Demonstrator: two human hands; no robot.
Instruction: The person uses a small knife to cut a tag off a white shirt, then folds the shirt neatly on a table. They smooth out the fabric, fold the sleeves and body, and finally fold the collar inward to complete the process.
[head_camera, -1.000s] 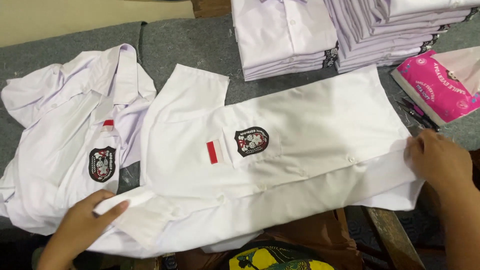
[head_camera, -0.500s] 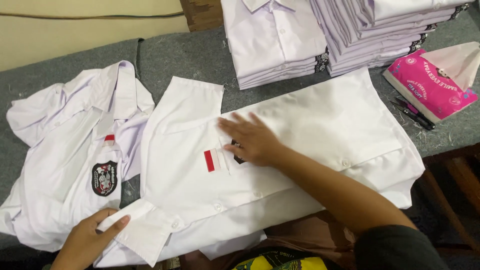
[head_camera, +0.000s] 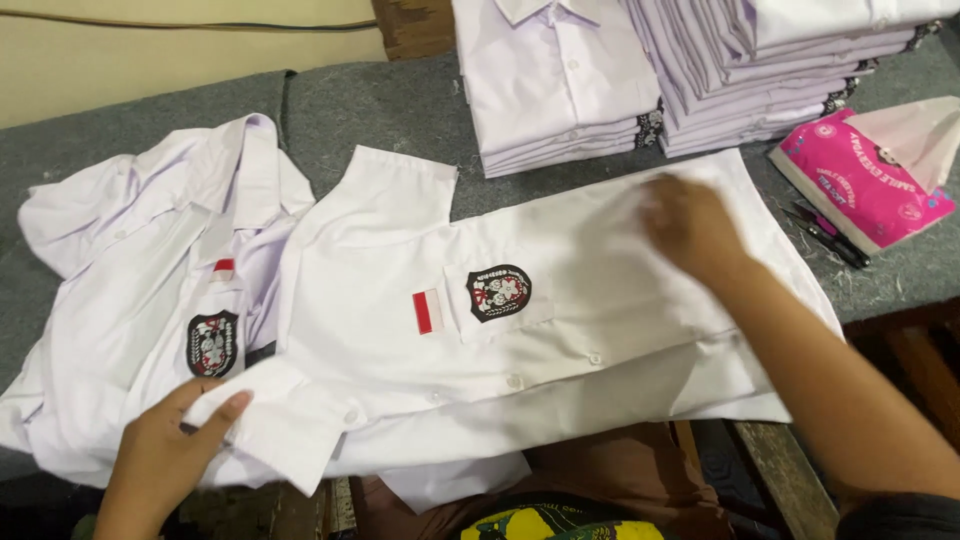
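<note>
1. Covering most of the frame, the desk (head_camera: 400, 105) has a grey felt-like top that runs from the left edge to the right edge.
2. Lying flat across the middle of the frame is a white shirt (head_camera: 600, 300), front up, with a dark round badge (head_camera: 498, 292) on its chest pocket and a small red-and-white patch (head_camera: 427, 311) just left of it.
3. A second white shirt (head_camera: 130, 290) lies rumpled at the left of the frame, partly under the first, and bears a like badge.
4. Two stacks of folded white shirts (head_camera: 570, 90) stand at the top centre and upper right.
5. A pink tissue pack (head_camera: 865, 180) sits at the right edge, with dark pens (head_camera: 825, 232) beside it.
6. The right hand (head_camera: 690, 225) rests palm down on the flat shirt, right of centre; it is blurred, its fingers spread and grasping nothing.
7. The left hand (head_camera: 165, 450), at the lower left, pinches the collar end (head_camera: 240, 400) of the flat shirt, thumb on top and fingers beneath.
</note>
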